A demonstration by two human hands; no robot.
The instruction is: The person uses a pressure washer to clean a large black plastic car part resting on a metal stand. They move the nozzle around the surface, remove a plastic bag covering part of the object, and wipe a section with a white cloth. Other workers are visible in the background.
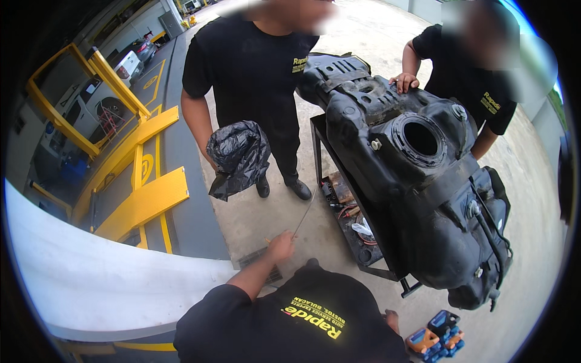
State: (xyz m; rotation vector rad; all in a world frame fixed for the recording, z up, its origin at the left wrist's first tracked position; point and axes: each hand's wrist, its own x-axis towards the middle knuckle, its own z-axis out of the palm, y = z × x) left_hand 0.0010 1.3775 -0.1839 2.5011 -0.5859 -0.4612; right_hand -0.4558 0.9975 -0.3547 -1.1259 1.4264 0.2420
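My left hand (281, 246) is stretched out over the concrete floor, its fingers closed around a long thin metal rod (306, 209). The rod points up and away toward a co-worker's shoes, and a bit of yellow shows at the other side of my fist. My right hand (392, 321) hangs low beside my black shirt, mostly hidden, and its fingers cannot be made out. To the right of my left hand, a large black plastic fuel tank (387, 157) with a round opening rests on a dark metal cart (369, 242).
A co-worker at the far left holds a crumpled black plastic bag (239, 157). Another person rests a hand (404, 82) on the tank. Tools lie on the cart's lower shelf. Blue and orange power tools (436, 339) sit on the floor. A yellow vehicle lift (145, 199) stands left.
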